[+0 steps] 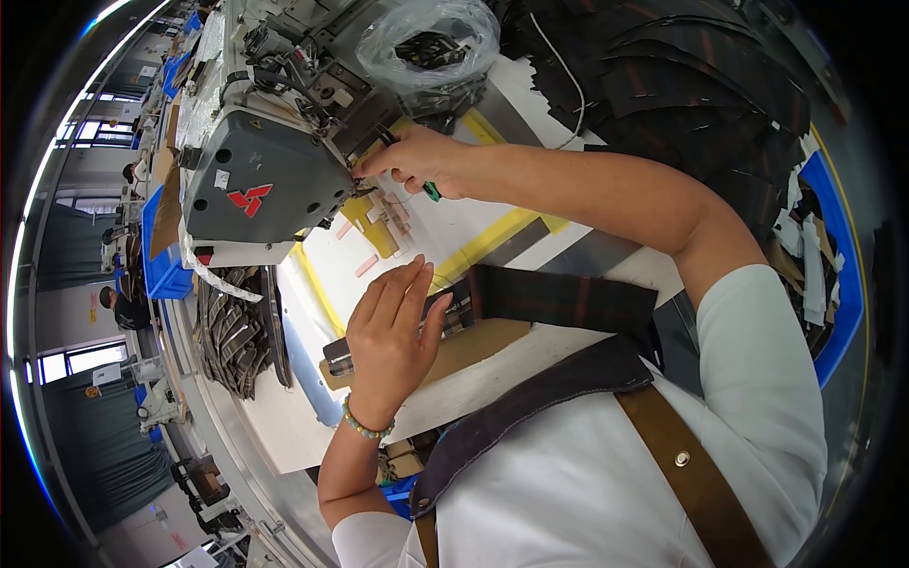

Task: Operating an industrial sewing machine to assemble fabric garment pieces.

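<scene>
My right hand (417, 156) is at the needle area of a large grey sewing machine (260, 175), forefinger pointing in, fingers curled on a small green-handled tool (431, 190). A yellow plate with pink strips (379, 232) lies below it on the white work surface. My left hand (393, 331) is open, fingers extended and thumb apart, over a plaid fabric strip (336, 355) at the near edge; whether it touches the fabric I cannot tell. Dark fabric with red stripes (578, 301) extends right of that hand, and a thin thread loops near its fingertips.
A plastic bag (426, 38) sits at the back, dark cut pieces (663, 85) pile at upper right, and a blue bin (833, 312) of scraps stands at right. Plaid pieces (232, 331) are stacked at left. Blue crates (166, 275) and seated co-workers (128, 308) are farther left.
</scene>
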Motion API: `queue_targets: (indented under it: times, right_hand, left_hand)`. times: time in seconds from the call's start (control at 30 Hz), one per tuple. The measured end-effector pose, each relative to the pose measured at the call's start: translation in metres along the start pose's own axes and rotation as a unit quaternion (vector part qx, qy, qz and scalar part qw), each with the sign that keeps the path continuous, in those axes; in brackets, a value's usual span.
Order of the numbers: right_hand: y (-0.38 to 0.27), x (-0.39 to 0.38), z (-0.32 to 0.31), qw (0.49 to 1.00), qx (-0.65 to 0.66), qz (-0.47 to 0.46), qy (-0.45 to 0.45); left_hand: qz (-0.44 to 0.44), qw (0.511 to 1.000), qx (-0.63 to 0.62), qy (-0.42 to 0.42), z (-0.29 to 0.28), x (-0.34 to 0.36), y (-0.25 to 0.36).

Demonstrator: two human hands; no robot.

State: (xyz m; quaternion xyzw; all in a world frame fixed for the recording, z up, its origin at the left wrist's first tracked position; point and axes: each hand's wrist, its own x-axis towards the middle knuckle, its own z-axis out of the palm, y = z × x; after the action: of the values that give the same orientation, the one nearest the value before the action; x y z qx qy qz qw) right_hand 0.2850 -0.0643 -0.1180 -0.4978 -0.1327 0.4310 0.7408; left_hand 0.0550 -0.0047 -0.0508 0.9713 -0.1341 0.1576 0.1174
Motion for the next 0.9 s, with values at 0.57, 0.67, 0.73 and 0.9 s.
queue_targets:
  times: [0.57, 0.67, 0.73, 0.9]
  right_hand:
    - [-0.005, -0.037, -0.022, 0.994, -0.079, -0.021, -0.071]
    - [-0.009, -0.059, -0.026, 0.986, -0.151, -0.004, -0.072]
    - [-0.009, -0.066, -0.030, 0.985, -0.121, 0.010, -0.123]
    - [-0.014, -0.067, -0.034, 0.980, -0.132, 0.035, -0.144]
  left_hand:
    - [0.002, 0.998, 0.057, 0.037, 0.024, 0.019, -0.032]
    - [0.019, 0.992, 0.096, 0.074, 0.039, 0.036, -0.051]
    - [0.056, 0.981, 0.149, 0.111, 0.046, 0.047, -0.060]
    - [0.082, 0.983, 0.125, 0.104, 0.054, 0.050, -0.086]
